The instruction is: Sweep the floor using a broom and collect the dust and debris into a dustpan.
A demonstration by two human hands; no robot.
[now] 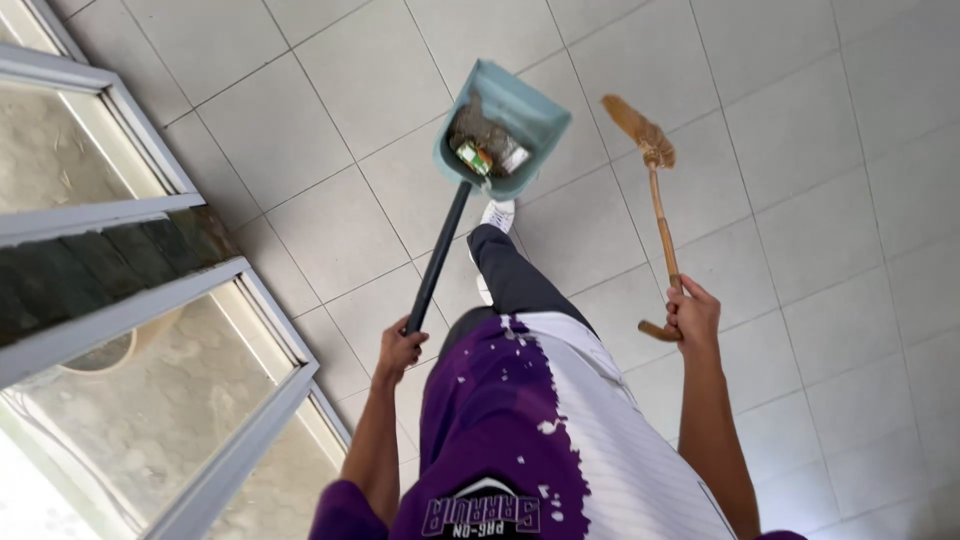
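Head view. Left hand [398, 350]: fingers curled tight around the lower end of a dark, straight handle [438, 258], which rises obliquely to a pale blue-green dustpan [520, 110] held out in front of the body and above the floor. Dustpan contents: a heap of grey-brown dust and debris [478, 128], with a small green-and-orange wrapper [474, 156] and a pale scrap beside it; the finer pieces are too blurred to identify. Right hand [690, 312]: closed in a fist around the lower part of a wooden broom stick [662, 225], whose hooked end projects just below the fist. Broom head [640, 128]: a fan of straw-coloured bristles pointing up and to the left, near the dustpan's right edge but apart from it. Between the two arms: a purple and white striped shirt [560, 430], one dark trouser leg [510, 275] and a white shoe [497, 213] planted on the floor. Floor [800, 200]: large light grey tiles with thin joints. Left margin: a grey metal frame [150, 300] with panes, apparently a door or window, showing rough pale ground beyond.
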